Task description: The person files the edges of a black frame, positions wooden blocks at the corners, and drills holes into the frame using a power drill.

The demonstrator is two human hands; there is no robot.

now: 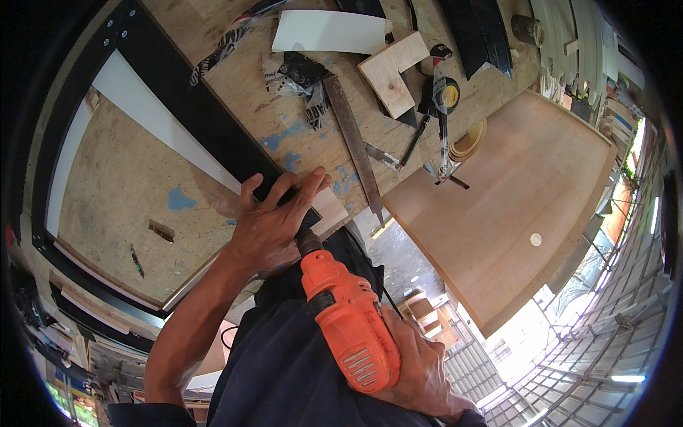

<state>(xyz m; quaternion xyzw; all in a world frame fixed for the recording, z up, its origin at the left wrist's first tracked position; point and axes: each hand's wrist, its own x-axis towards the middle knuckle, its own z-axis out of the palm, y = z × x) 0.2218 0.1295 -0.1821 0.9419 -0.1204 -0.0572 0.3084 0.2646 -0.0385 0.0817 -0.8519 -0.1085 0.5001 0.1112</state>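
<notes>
My right hand (423, 366) is wrapped round the rear grip of an orange power drill (348, 320). The drill's dark chuck (309, 242) points at the near end of a black frame (206, 117), close to my left fingers; the bit's tip is hidden. My left hand (270, 220) grips that frame end, its fingers laid across the top and its thumb out of sight. A pale wood block (329, 210) lies beside those fingers at the bench edge. A curved white strip (160, 114) runs along the inside of the frame.
On the workbench (284, 128) lie a rusty metal bar (352, 142), an L-shaped wood piece (395, 71), a tape measure (447, 94), a white panel (331, 32) and plastic wrap. A large wooden panel (505, 206) stands to the right, with tape rolls (467, 140) on it.
</notes>
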